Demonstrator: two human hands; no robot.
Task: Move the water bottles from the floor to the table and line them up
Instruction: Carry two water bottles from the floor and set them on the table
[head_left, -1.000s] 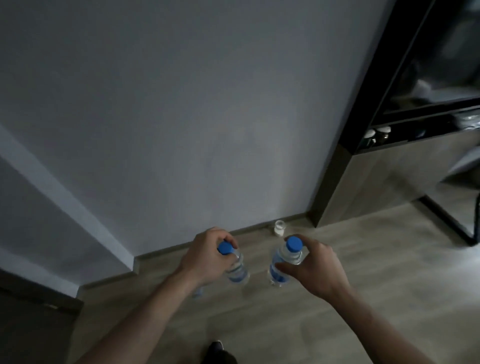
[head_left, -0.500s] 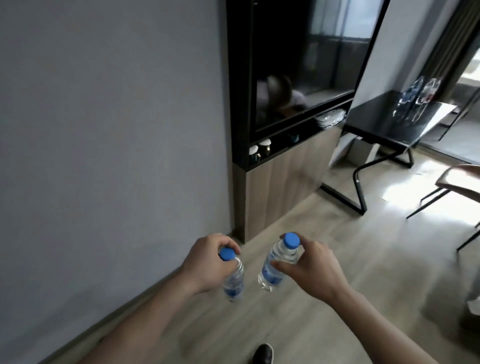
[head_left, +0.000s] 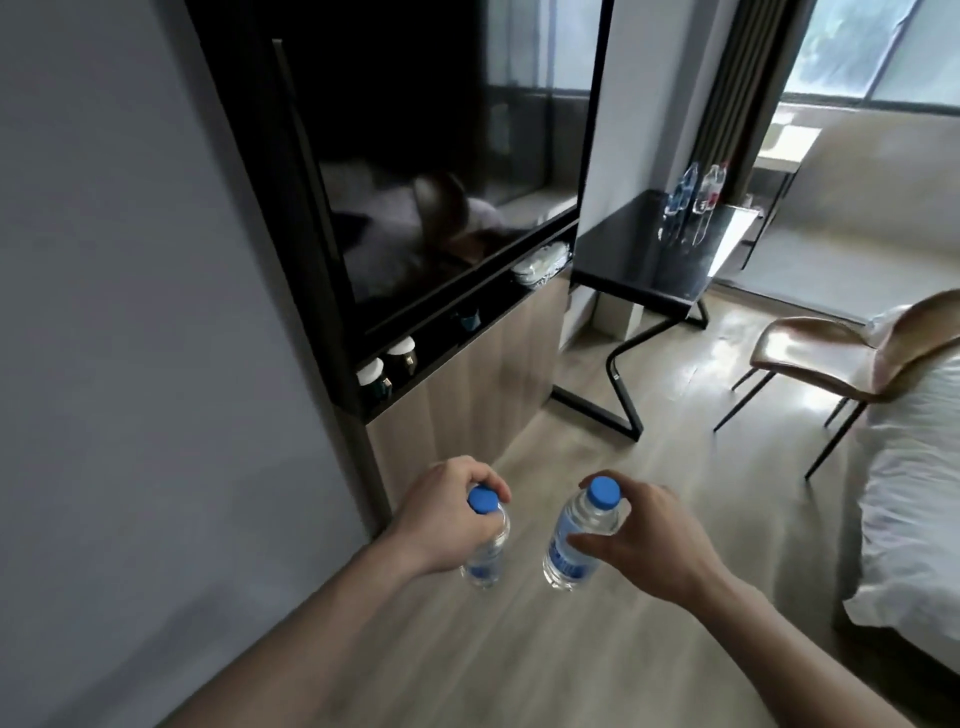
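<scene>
Our left hand (head_left: 441, 512) gripped one water bottle (head_left: 485, 551) near its blue cap, and our right hand (head_left: 652, 535) clasped a second bottle (head_left: 574, 545) round its shoulder. We held both off the wooden floor (head_left: 519, 649). More bottles (head_left: 693, 195) stood well apart on the black worktop (head_left: 639, 265), beside a brown chair (head_left: 831, 358).

I hold 2 bottles over the floor (head_left: 519, 649), 1 in my left hand (head_left: 441, 512), 1 in my right hand (head_left: 647, 540). Ahead right, the table (head_left: 639, 249) bears more bottles (head_left: 693, 200); a chair (head_left: 826, 358) stands right of it.
</scene>
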